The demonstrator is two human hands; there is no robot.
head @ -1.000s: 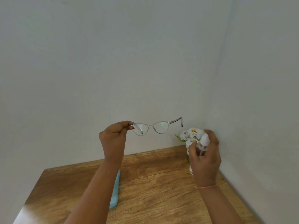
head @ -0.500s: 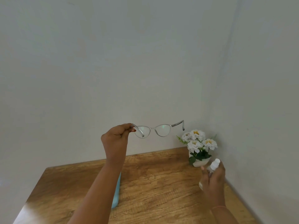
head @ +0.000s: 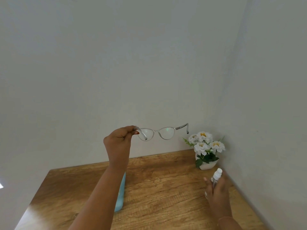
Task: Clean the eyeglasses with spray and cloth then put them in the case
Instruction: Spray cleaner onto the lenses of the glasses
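While pinching eyeglasses (head: 155, 130) in left hand (head: 118, 140), grips half-covered spray bottle (head: 217, 174) in right hand (head: 216, 191); half hides blue case (head: 121, 196) behind forearm (head: 103, 193).

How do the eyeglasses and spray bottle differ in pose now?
The eyeglasses are up in front of the wall; the spray bottle is low over the table. The left hand pinches the eyeglasses at one temple; the right hand wraps the spray bottle's body. Both look translucent and are held.

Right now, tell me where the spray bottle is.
In the head view, the spray bottle is gripped in the right hand near the right edge of the table, just in front of the flower pot.
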